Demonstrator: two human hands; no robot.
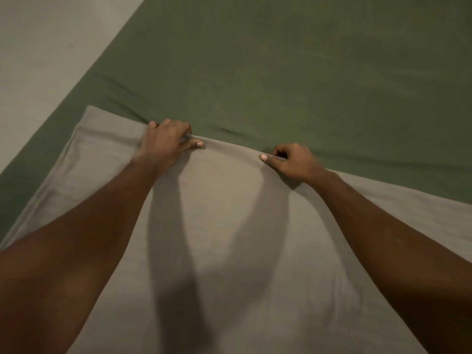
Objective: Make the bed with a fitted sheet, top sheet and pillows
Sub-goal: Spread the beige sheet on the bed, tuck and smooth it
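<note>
The tan top sheet [229, 200] is spread over the near part of the bed. Its far edge is pinched by the left hand [163, 144] and the right hand [293, 162], with fingers curled round it. Beyond that edge, the green fitted sheet [306, 72] is left bare

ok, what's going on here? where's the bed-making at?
A person is partway through. The green fitted sheet is already spread out, with a few creases. The left hand and right hand each pinch the far edge of a taupe top sheet, side by side. That sheet covers only the near part of the green one. No pillows are in view.
</note>
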